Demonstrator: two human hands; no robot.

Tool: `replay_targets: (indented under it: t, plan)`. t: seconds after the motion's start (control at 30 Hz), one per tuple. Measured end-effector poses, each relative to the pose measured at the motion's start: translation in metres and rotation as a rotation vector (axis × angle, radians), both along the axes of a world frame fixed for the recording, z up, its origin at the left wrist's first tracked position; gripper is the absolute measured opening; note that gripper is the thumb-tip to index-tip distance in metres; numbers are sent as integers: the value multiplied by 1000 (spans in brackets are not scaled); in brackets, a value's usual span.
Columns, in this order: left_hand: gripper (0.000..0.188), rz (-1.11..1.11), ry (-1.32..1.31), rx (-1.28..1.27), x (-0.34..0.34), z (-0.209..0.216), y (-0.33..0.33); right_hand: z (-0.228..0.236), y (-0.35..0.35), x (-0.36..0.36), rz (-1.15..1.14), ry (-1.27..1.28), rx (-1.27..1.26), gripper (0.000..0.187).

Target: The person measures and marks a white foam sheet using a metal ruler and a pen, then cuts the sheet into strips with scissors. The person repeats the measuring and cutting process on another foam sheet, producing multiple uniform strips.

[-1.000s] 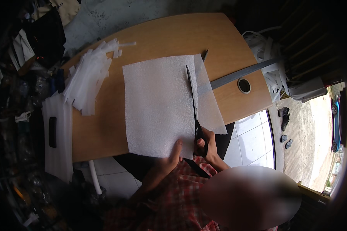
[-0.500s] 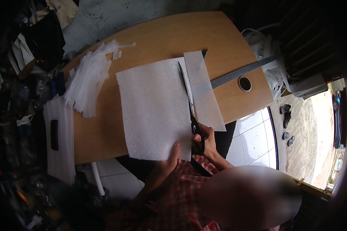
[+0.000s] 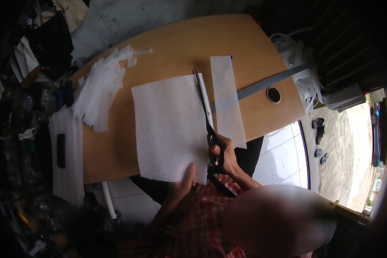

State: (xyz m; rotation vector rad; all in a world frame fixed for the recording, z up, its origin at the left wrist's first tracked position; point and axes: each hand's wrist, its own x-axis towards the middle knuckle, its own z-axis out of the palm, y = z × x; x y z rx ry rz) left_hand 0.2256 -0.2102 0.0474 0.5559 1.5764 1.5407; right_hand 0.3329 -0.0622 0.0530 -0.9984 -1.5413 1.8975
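Head view: slender scissors [image 3: 210, 130] overlap pebbly sheet [image 3: 170, 129].

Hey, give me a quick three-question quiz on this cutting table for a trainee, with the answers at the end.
1. Which hand holds the scissors?
2. True or false: the left hand holds the large white sheet near its lower edge.
3. On the table, what does the narrow white sheet lie across? a) a shoe, b) the long grey bar, c) the pile of white strips.

Key: 1. The right hand. 2. True. 3. b.
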Motion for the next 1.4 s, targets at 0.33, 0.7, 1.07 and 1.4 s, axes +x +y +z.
replay_targets:
  t: [0.33, 0.7, 1.07, 1.4]
  plan:
    - [23, 317, -92, -107, -20, 5, -18, 7, -4, -5, 20, -109, -49, 68]
    - [21, 499, -149, -127, -29, 24, 39, 26, -42, 14, 167, -2, -93, 83]
    - [39, 641, -57, 19, -60, 47, 95, 29, -64, 39, 458, -166, 160, 90]
    - [41, 545, 49, 69, -43, 24, 96, 27, -59, 36, 426, -99, 151, 78]
